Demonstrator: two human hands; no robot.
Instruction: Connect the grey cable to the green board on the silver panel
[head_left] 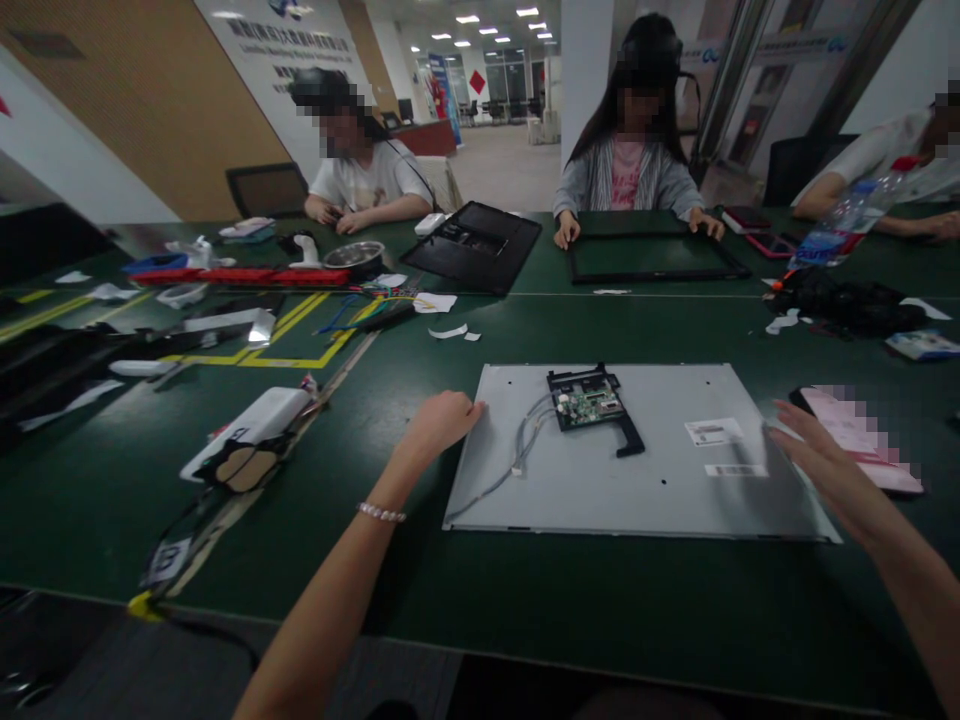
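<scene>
A flat grey display panel (600, 490) lies on the green table in front of me. On its upper middle sit a green circuit board (592, 403) and a black plastic bracket (631, 437), with grey cables (517, 445) running to the panel's lower left corner. My left hand (442, 420) is at the panel's left edge, its fingers bent together against the rim; whatever they may grip there is too small to make out. At the right edge, my right hand (814, 450) has its fingers stretched out and apart, holding nothing.
Across the green table (337, 540), a person's hands touch a black frame (660, 276). A black cover (480, 245) lies left of it. A white power strip (259, 425) is at the left, a pink-topped phone (862, 435) at the right, bottles (840, 225) behind.
</scene>
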